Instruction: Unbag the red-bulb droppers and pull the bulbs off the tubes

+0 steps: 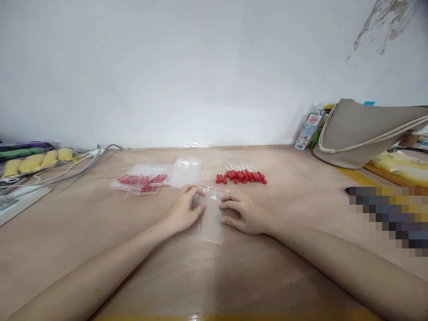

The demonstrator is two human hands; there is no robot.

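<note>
A clear, flat plastic bag point(211, 220) lies on the brown table covering between my hands. My left hand point(185, 209) is at its left edge, thumb and fingers apart. At the opposite edge my right hand point(245, 214) rests with fingers spread, the fingertips touching or very close to the plastic. Just beyond is a pile of thin white sticks with red bulb-shaped ends point(245, 175); a few lie apart at its left. Filled clear bags point(142, 180) showing similar red ends overlap at the back left. Beside them lies a stack of flat bags point(185, 171).
Grey and white cables point(83, 162) run along the left, near yellow packets point(40, 161) and a white power strip point(25, 203). At the back right stand a labelled bottle point(309, 130) and a grey drawstring bag point(364, 133). A dark pixelated shape point(384, 216) is at the right.
</note>
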